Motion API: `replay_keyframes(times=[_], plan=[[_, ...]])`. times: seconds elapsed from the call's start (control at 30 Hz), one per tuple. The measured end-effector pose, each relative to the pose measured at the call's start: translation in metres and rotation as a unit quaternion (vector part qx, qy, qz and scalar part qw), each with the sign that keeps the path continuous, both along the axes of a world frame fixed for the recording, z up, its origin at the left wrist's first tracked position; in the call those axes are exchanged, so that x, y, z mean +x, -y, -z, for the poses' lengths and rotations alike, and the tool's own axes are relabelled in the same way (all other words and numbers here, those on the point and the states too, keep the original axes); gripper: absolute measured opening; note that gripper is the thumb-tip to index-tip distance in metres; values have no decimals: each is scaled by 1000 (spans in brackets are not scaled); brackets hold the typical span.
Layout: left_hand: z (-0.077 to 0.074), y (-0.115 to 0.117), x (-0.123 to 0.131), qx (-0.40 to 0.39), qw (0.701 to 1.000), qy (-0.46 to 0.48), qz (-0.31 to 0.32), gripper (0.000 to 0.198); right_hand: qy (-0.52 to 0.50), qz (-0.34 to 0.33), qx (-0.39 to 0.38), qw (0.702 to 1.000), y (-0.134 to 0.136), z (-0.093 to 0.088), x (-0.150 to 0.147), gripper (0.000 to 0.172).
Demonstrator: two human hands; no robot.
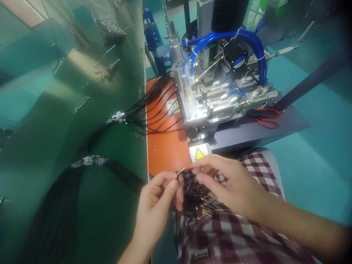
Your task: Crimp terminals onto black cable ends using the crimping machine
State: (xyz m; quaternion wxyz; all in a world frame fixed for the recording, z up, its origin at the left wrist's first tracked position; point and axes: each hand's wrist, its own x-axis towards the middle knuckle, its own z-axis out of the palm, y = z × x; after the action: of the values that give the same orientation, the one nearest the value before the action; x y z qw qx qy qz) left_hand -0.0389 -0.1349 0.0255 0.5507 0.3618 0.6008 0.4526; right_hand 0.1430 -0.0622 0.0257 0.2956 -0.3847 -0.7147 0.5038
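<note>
Between thumb and fingertips, my left hand [162, 194] pinches a thin black cable whose pale stripped wire end [181, 170] pokes up. Just to its right, my right hand [231, 183] is curled with thumb and index finger close together. A tiny yellowish bit shows among those fingers, too small to name. The two hands are apart. Below them, a bundle of cables with bare copper ends [205, 207] rests on the lap over a checked garment [233, 234].
An orange plate [167, 150] lies in front of a metal machine [209, 106] with blue tubes [225, 36]. Black cables run from it to tied bundles [89, 160] on the green table [115, 205]. Red-handled pliers [268, 119] lie right of the machine. A bag of small parts [111, 31] sits farther back.
</note>
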Motion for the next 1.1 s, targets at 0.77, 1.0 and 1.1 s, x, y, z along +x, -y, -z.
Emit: replay_keyframes(times=[0.77, 1.0, 1.1], plan=[[-9, 3, 16, 28, 981, -191, -30, 18, -191, -6, -316, 929, -6, -2, -28, 4], [-2, 3, 10, -14, 996, -76, -46, 21, -239, -15, -402, 884, -7, 8, -33, 6], [2, 5, 8, -33, 997, -28, -56, 22, -258, -11, -407, 876, -6, 11, -39, 8]])
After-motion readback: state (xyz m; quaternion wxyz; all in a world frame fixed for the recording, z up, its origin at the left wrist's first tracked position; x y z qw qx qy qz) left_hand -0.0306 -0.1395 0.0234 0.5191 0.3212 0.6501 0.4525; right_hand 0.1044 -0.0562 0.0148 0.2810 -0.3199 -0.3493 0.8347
